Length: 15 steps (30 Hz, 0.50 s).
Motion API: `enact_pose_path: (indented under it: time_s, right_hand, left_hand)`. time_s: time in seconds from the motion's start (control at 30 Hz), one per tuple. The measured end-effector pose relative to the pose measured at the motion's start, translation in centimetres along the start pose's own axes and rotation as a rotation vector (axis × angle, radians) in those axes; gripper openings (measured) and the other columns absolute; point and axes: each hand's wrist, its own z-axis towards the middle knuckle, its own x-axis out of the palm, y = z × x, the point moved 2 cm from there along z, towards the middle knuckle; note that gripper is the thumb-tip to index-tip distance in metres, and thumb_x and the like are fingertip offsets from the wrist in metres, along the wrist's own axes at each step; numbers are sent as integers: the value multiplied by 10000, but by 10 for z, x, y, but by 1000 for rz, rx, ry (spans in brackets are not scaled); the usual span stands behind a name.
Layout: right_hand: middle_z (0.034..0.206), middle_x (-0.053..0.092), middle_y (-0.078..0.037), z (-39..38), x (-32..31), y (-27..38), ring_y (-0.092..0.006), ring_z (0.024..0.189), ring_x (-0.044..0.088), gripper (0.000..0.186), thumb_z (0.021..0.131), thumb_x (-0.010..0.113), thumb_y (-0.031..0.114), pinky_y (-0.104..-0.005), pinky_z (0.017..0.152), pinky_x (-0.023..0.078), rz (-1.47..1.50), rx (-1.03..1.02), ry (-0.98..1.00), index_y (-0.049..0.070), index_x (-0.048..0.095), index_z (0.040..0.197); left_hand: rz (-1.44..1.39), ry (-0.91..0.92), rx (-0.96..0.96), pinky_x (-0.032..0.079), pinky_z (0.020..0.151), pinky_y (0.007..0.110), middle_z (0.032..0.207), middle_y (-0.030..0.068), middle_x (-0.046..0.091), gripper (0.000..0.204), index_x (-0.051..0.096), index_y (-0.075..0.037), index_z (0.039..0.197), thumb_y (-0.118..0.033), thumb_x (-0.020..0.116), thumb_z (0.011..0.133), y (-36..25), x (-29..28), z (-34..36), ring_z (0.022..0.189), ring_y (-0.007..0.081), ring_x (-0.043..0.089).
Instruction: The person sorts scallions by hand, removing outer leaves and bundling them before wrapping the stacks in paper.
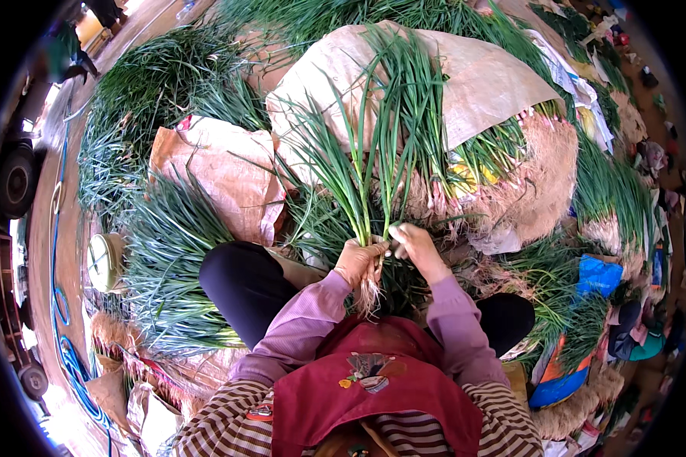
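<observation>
Going L to R on my feed. Far L of the L hand, I've got a blue hose (70,358) in loops, then a pale, round container (105,262). Nearer, just L of the dark-clad knee, there's a big leaf pile (177,259), deep green w/ thin, pointed blades. A tan sack (221,175) lies beyond it, up & L of the L hand.

L hand (358,260): fingers wrapped round the lower stalks, nearly closed, w/ a firm-looking hold on a small bunch of spring onions (360,183). Bunch stands approx. upright, leaves fanning away past the hand: long, slim, dark green at the tips, lighter yellow-green toward the stalks. Pale, stringy roots (369,293) hang out below the same hand, whitish w/ a brownish tinge.

R hand (417,247): just R of the bunch, fingers curled in, thumb & forefinger close together at the stalks; can't tell if it's got hold of any.

Beyond both hands, mostly to the R, a pale cloth (472,80) covers part of a large root-edged bundle (541,179). Farther R of the R hand: a bright blue packet (598,276) amid more greens.
</observation>
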Motion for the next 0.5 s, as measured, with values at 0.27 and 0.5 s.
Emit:
enact_pose_path:
  time_s: [0.27,0.5]
  right_hand:
    - [840,665,-178,21,-7,-102,-365,741,633,351,745,635,316,-420,764,497,-1244,98,41,-19,660,848]
    - [912,626,-213,55,-99,0,-338,746,625,350,763,637,226,-424,711,494,-833,-184,-747,-30,611,1000]
  left_hand:
    - [40,-144,276,359,332,228,570,32,559,72,602,-24,797,-62,663,805,-7,-8,-7,379,90,457]
    - [-50,-34,120,451,424,257,624,33,573,179,582,-68,990,-71,650,824,4,-9,6,450,132,535]
